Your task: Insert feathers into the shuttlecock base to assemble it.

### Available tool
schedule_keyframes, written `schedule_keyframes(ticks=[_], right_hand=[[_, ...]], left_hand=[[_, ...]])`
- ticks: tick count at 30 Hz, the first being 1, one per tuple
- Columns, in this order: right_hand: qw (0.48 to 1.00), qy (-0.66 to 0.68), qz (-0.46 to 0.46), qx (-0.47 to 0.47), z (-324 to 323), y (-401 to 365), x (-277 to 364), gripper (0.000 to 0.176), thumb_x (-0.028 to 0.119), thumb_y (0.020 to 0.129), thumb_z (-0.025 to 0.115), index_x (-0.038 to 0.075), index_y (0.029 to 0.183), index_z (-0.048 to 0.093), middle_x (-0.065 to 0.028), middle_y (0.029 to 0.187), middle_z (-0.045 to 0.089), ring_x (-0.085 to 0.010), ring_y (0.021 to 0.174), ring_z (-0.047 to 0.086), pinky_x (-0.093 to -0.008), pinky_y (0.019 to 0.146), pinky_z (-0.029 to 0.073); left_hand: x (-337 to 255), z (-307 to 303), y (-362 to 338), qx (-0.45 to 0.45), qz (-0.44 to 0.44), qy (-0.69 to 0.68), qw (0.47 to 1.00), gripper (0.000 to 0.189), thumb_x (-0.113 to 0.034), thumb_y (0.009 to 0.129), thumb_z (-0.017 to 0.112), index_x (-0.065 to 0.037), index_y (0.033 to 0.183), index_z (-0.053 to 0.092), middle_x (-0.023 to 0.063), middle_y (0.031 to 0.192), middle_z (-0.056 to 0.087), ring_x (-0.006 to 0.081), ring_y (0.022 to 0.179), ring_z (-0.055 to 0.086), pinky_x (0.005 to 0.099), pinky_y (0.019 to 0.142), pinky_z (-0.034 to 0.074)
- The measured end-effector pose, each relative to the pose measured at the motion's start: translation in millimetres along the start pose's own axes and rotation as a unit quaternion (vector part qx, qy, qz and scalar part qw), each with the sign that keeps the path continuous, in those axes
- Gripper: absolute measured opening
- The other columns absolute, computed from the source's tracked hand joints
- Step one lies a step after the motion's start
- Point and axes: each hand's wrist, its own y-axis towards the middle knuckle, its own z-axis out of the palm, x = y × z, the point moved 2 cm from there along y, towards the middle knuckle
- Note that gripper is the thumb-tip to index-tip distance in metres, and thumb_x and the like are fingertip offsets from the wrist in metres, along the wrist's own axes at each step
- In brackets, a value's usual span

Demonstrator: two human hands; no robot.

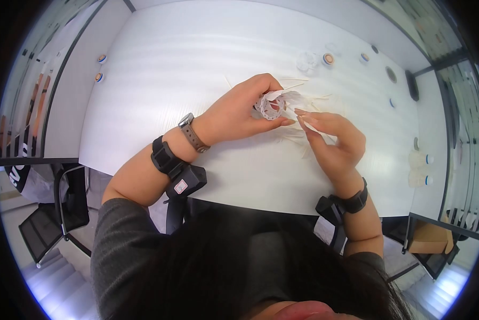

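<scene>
The lacy white openwork cup [272, 109], at one o'clock from view centre, sits in the left hand's [244, 109] clasping fingers — probably light, easily crushed, best held round its wall. At its four o'clock, the right hand [339, 140] pinches a pale strip [318, 130].

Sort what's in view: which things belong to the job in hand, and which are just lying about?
Seemingly in the job:
perforated white piece, in the left hand
white strip, in the right hand
thin pale sticks, near the hands

Apparently lying about:
blue-capped bottles, right
small round-topped containers, left
brown box, lower right
</scene>
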Motion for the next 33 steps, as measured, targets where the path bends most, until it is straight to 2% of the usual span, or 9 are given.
schedule_keyframes(ticks=[10,14,16,19,22,26,28,33], right_hand=[[0.999,-0.025,-0.006,0.032,3.1,4.1,2.3,0.023,-0.009,0.072,0.074,0.002,0.091,0.070,-0.0128,0.096,0.074,-0.0222,0.080,0.072,-0.0273,0.071,0.056],[0.999,-0.016,0.030,0.015,4.6,5.3,2.2,0.018,-0.008,0.075,0.074,0.002,0.091,0.071,-0.0105,0.091,0.074,-0.0186,0.079,0.071,-0.0264,0.071,0.055],[0.997,-0.020,0.077,0.006,4.0,5.9,3.0,0.012,-0.002,0.079,0.075,0.001,0.089,0.072,-0.0083,0.085,0.073,-0.0138,0.073,0.068,-0.0241,0.066,0.052],[0.986,-0.009,0.163,0.010,3.7,4.5,0.4,0.010,0.006,0.083,0.076,-0.001,0.089,0.072,-0.0062,0.079,0.072,-0.0094,0.067,0.063,-0.0211,0.061,0.048],[0.965,0.082,0.248,-0.009,6.3,0.6,-4.7,0.010,0.008,0.085,0.075,-0.001,0.088,0.072,-0.0057,0.077,0.071,-0.0083,0.067,0.063,-0.0207,0.061,0.048],[0.939,0.139,0.316,-0.002,6.5,0.0,-5.1,0.012,0.010,0.087,0.075,-0.002,0.089,0.072,-0.0053,0.076,0.070,-0.0085,0.068,0.066,-0.0201,0.062,0.047],[0.934,0.138,0.329,-0.004,7.2,0.6,-4.4,0.013,0.010,0.087,0.074,-0.002,0.089,0.072,-0.0052,0.076,0.070,-0.0089,0.069,0.067,-0.0199,0.061,0.047],[0.914,0.166,0.369,0.003,8.3,1.7,-4.5,0.013,0.010,0.088,0.073,-0.004,0.089,0.072,-0.0049,0.076,0.070,-0.0096,0.069,0.068,-0.0191,0.059,0.045]], left_hand=[[2.5,0.5,-0.7,0.010,0.004,0.017,1.000,0.038,-0.019,0.082,0.080,-0.004,0.107,0.056,0.0059,0.099,0.058,0.0162,0.087,0.057,0.0282,0.078,0.048],[3.4,0.8,-1.9,0.002,0.014,0.021,1.000,0.039,-0.020,0.082,0.080,-0.004,0.106,0.055,0.0061,0.098,0.057,0.0164,0.087,0.056,0.0285,0.077,0.048],[2.2,0.7,-1.3,0.007,0.019,0.025,0.999,0.038,-0.019,0.081,0.080,-0.004,0.105,0.054,0.0063,0.099,0.057,0.0165,0.087,0.056,0.0287,0.077,0.048],[4.2,2.7,-0.5,-0.013,0.040,0.021,0.999,0.038,-0.029,0.082,0.077,-0.005,0.100,0.054,0.0096,0.094,0.058,0.0256,0.084,0.058,0.0338,0.074,0.049],[2.9,1.5,-0.4,-0.006,0.034,0.034,0.999,0.036,-0.028,0.082,0.077,-0.006,0.100,0.054,0.0091,0.094,0.057,0.0258,0.085,0.057,0.0338,0.074,0.049],[3.2,0.2,0.0,-0.002,0.032,0.041,0.999,0.035,-0.024,0.081,0.078,-0.006,0.101,0.055,0.0086,0.096,0.058,0.0241,0.086,0.057,0.0327,0.075,0.049],[0.8,-1.0,0.5,0.001,0.045,0.069,0.997,0.035,-0.017,0.080,0.080,-0.005,0.102,0.056,0.0075,0.098,0.058,0.0208,0.087,0.058,0.0304,0.077,0.048],[0.5,-1.3,0.3,-0.016,0.045,0.070,0.996,0.035,-0.017,0.078,0.080,-0.005,0.102,0.057,0.0081,0.097,0.059,0.0228,0.087,0.058,0.0319,0.077,0.048]])
